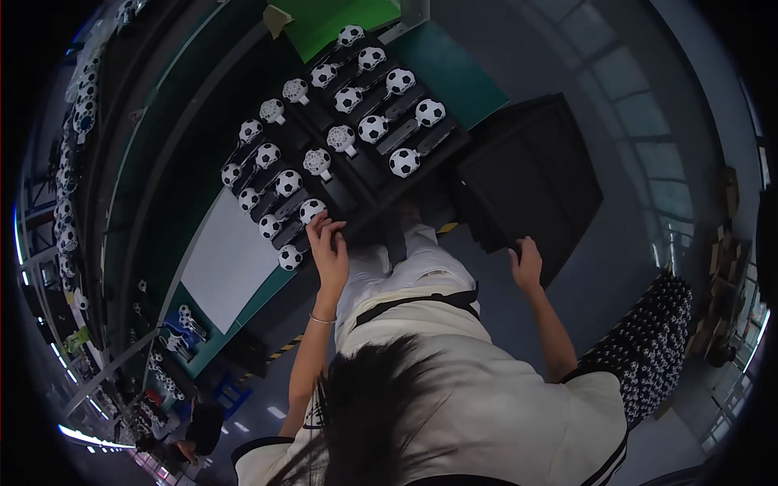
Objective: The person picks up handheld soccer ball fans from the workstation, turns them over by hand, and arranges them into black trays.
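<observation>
My left hand (328, 247) is at the near edge of a black tray (347, 194), its fingers spread and slightly bent. The fingertips are at a black-and-white football-shaped piece (313, 212) in the tray; whether they touch it I cannot tell. Rows of similar ball pieces (404, 162) sit in the tray, several with black strips beside them. A few, such as one in the middle (317, 163), show a paler net-like face. My right hand (527, 263) is beside a stack of black trays (531, 186), thumb and fingers apart, holding nothing visible.
The filled tray rests on a green-topped bench (446, 73) with a white sheet (231, 251) at left. Many more ball pieces are massed at lower right (648, 340) and on the far-left shelf (66, 219). Another person (198, 429) is at lower left.
</observation>
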Demonstrator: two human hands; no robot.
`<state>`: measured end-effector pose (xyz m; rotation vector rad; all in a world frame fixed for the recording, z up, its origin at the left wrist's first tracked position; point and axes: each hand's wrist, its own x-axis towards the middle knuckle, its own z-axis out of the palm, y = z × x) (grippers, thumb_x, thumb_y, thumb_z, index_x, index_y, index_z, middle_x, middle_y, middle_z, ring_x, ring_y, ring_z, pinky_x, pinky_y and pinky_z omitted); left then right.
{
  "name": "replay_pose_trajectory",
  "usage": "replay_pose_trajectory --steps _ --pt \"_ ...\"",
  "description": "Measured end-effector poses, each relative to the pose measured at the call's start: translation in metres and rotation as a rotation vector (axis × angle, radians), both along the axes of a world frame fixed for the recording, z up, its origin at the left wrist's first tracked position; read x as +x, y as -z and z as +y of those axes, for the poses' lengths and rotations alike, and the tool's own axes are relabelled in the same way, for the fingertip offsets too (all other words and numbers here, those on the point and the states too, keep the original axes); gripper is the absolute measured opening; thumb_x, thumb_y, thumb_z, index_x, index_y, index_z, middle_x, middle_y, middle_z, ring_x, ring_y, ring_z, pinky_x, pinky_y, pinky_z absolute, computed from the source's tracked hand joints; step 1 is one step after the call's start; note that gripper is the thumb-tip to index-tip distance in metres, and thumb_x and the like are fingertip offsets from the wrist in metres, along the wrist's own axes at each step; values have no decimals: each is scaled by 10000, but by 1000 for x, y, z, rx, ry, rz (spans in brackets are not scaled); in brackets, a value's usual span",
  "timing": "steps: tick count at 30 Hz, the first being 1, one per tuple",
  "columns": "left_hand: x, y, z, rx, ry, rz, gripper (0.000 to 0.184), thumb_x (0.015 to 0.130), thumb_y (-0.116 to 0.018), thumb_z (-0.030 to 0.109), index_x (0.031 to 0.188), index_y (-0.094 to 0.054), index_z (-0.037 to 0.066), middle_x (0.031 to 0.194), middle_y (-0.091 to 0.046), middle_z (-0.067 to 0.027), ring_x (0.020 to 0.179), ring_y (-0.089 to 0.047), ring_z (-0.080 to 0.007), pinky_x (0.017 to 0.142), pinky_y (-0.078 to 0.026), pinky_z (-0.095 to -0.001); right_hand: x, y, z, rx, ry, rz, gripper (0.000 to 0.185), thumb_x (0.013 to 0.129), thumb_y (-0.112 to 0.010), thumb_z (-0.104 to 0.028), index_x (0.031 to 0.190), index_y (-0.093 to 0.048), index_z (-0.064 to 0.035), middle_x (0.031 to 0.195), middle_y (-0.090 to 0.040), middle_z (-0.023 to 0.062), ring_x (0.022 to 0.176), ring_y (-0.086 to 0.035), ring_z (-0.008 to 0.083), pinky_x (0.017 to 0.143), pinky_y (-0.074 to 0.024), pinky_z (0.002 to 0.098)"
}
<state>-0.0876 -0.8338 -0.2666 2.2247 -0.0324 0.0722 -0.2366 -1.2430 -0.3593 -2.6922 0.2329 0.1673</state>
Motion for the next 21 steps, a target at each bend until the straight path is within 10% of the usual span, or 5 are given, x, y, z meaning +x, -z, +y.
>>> replay_pose_trajectory --steps 8,13,21 --pt "-5 -12 20 -67 17 -162 176 840 -504 -82 950 -611 5 1264 -435 -128 1075 -537 -261 924 -437 -358 62 -110 10 368 289 -458 218 904 -604 -126 1037 -552 37 860 -525 93 712 -507 146 644 -418 274" --pt "-35 -28 73 -49 -48 -203 181 854 -498 -79 966 -608 13 1281 -428 -137 1068 -545 -274 924 -439 -367 149 -153 145 455 -6 -469 259 898 -624 -166 1051 -553 30 866 -561 98 707 -558 217 641 -438 306" --pt "-161 -16 203 19 -494 -219 158 880 -508 -21 994 -612 13 1236 -460 -129 1052 -548 -270 900 -429 -347 252 -72 336 341 -34 -513 325 855 -658 -188 1060 -537 33 971 -613 197 892 -613 353 771 -484 427"
